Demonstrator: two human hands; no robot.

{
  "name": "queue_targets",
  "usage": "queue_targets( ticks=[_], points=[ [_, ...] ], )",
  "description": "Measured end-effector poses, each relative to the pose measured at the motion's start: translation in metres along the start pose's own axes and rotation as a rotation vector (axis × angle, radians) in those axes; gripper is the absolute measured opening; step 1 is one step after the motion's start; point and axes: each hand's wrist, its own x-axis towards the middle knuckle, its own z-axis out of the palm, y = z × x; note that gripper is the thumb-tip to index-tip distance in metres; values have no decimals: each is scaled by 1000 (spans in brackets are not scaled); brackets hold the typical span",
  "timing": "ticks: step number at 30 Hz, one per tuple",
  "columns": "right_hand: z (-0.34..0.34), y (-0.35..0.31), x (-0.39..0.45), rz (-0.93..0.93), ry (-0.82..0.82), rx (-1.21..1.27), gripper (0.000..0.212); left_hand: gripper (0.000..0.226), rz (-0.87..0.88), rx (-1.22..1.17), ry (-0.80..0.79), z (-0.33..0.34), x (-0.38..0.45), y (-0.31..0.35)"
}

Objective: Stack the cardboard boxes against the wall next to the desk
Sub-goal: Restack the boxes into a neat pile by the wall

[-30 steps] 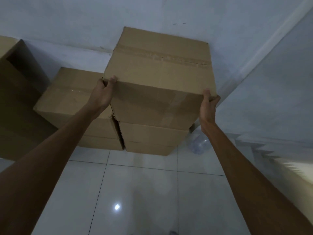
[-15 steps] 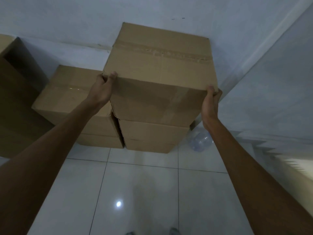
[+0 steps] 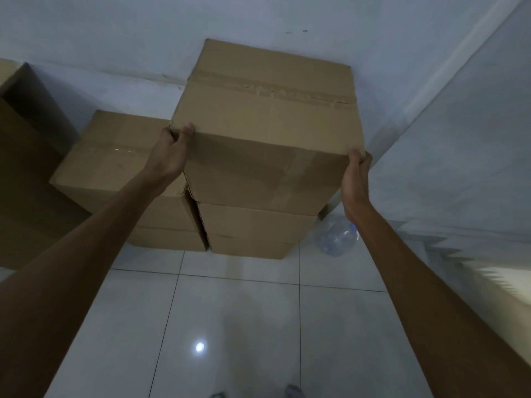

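1. A brown desk (image 3: 26, 173) fills the left edge, against the wall (image 3: 287, 21)
2. Beside it a lower stack of cardboard boxes (image 3: 115, 162) sits on the tiled floor (image 3: 230, 311)
3. The left hand (image 3: 169, 156) grips the top box (image 3: 264, 124) at its near left corner, thumb on the top edge, fingers curled round the side
4. That taped box rests on the taller right stack (image 3: 253, 228), its far edge at the wall
5. The right hand (image 3: 355, 179) clasps the near right corner, fingers wrapped around it
6. A clear plastic bottle (image 3: 336, 239) lies on the floor just right of the stack
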Motion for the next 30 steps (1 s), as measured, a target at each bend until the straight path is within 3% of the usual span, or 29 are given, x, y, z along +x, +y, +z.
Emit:
queue_targets(
  ticks=[13, 17, 25, 30],
  points=[
    [1, -8, 3, 9, -41, -105, 51, 67, -21, -21, -15, 6, 5, 4],
    [-6, -12, 0, 32, -103, -105, 52, 69, -48, -19, 47, 13, -7, 3],
    [-52, -8, 4, 52, -165, -164, 58, 63, 46, -15, 104, 43, -53, 2],
    [-89, -4, 10, 71, -218, -175, 57, 80, 6, 109, 45, 86, -88, 11]
  ],
)
